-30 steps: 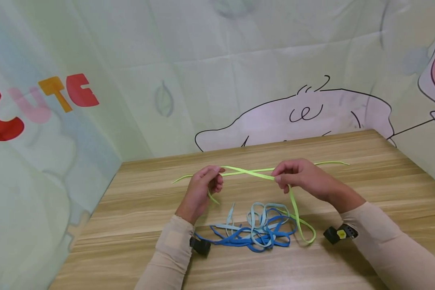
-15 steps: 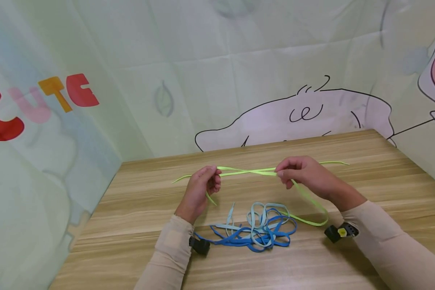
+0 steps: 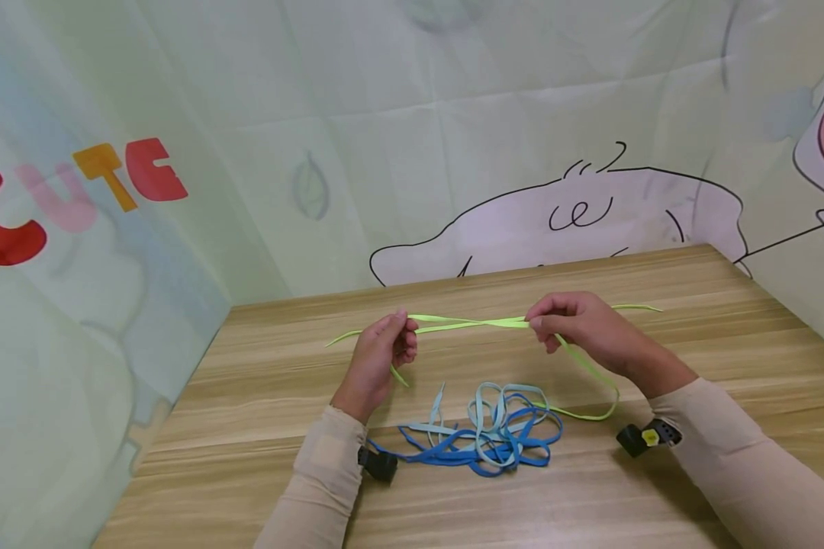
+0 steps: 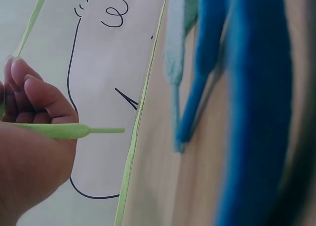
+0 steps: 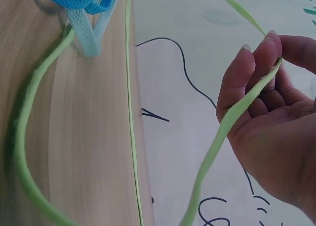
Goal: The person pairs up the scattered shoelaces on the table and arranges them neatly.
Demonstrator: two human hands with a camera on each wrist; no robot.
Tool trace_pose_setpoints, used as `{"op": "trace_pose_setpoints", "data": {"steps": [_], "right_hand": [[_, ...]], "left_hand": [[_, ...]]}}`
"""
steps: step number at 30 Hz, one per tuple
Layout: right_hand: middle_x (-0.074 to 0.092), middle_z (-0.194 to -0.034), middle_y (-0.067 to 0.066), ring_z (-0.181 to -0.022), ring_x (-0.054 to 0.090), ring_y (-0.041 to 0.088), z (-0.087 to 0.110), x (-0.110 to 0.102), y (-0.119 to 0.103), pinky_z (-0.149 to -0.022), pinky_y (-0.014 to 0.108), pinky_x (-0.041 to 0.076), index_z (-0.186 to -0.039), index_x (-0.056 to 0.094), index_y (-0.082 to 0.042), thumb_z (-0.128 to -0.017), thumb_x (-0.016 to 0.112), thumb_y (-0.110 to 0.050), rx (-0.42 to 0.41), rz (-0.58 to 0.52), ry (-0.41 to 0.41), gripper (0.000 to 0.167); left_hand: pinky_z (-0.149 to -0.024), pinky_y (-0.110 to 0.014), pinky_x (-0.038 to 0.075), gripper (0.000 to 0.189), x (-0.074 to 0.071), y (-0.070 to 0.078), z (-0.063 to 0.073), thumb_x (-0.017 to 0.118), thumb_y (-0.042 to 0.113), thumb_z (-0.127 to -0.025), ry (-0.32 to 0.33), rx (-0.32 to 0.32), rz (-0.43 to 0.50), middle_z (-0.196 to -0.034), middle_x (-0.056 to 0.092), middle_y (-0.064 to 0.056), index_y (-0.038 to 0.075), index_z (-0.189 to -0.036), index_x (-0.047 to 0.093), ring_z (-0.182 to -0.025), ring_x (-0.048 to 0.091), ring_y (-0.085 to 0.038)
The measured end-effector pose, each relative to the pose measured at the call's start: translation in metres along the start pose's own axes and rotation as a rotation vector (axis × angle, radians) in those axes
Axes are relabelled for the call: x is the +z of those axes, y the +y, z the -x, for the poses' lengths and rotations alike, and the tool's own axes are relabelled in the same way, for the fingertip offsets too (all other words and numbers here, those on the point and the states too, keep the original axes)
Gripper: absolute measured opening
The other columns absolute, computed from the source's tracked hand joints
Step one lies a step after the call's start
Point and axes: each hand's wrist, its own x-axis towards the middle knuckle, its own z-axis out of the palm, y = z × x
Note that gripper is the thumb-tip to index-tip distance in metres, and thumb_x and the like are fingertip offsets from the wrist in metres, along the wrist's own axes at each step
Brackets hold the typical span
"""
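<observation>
A lime-green shoelace [image 3: 474, 323] stretches between my two hands above the wooden table [image 3: 693, 335], its strands crossing midway. My left hand [image 3: 393, 341] pinches it near one end; a short tail [image 4: 64, 131] sticks out past the curled fingers. My right hand [image 3: 549, 319] pinches the lace [image 5: 232, 118] at the other side, and a loop hangs down from it to the table [image 3: 593, 381]. One free end lies at the far right [image 3: 635, 307], another at the left [image 3: 343, 336].
A tangle of dark blue and light blue shoelaces [image 3: 490, 438] lies on the table in front of my forearms. Printed fabric walls [image 3: 110, 191] close in the table at the left, back and right. Black wrist cameras [image 3: 648, 438] sit on both sleeves.
My hands have drawn slightly apart and the green lace is tauter between them. The hanging loop under my right hand has swung rightward and shortened. The blue laces have not moved.
</observation>
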Motion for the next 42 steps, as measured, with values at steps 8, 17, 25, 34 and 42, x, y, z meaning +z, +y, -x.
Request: {"op": "trace_pose_setpoints", "data": {"steps": [8,17,25,34,42], "right_hand": [[0.059,-0.083,0.01,-0.075,0.06,0.025,0.001,-0.003,-0.003,-0.073,0.035,0.054,-0.109,0.063,0.006,-0.1,0.063,-0.019,-0.018,-0.001,0.016,0.026],[0.058,-0.081,0.007,-0.075,0.059,0.023,0.001,-0.009,-0.005,-0.072,0.034,0.055,-0.11,0.06,0.012,-0.1,0.062,-0.016,-0.035,-0.027,0.038,0.03],[0.056,-0.081,0.006,-0.074,0.057,0.022,0.002,-0.013,-0.005,-0.071,0.032,0.053,-0.109,0.059,0.01,-0.101,0.061,-0.015,-0.055,-0.071,0.08,0.026],[0.056,-0.087,0.006,-0.077,0.056,0.021,0.003,-0.018,-0.005,-0.073,0.031,0.053,-0.111,0.058,0.009,-0.103,0.056,-0.015,-0.064,-0.072,0.158,0.025],[0.058,-0.084,0.003,-0.071,0.056,0.019,0.004,-0.022,-0.007,-0.071,0.03,0.053,-0.107,0.061,0.005,-0.102,0.055,-0.009,-0.101,-0.172,0.182,0.017]], "left_hand": [[-0.061,-0.022,0.045,0.032,-0.002,0.001,0.0,0.053,0.033,-0.105,0.012,0.002,0.02,-0.077,0.058,-0.002,0.006,-0.091,0.062,-0.067,0.053,-0.012],[-0.062,-0.023,0.044,0.031,-0.007,0.003,-0.001,0.055,0.031,-0.104,0.044,0.008,0.039,-0.076,0.057,-0.001,0.006,-0.087,0.058,-0.067,0.052,-0.013],[-0.059,-0.021,0.044,0.03,-0.014,0.004,-0.004,0.059,0.03,-0.102,0.116,-0.017,0.105,-0.072,0.057,0.0,0.009,-0.081,0.058,-0.063,0.052,-0.011],[-0.058,-0.021,0.045,0.029,-0.022,0.007,-0.006,0.057,0.031,-0.103,0.145,-0.062,0.184,-0.074,0.058,-0.001,0.006,-0.087,0.058,-0.064,0.053,-0.011],[-0.059,-0.021,0.044,0.031,-0.027,0.009,-0.006,0.053,0.03,-0.105,0.168,-0.091,0.239,-0.074,0.058,0.0,0.009,-0.084,0.059,-0.064,0.053,-0.01]]}}
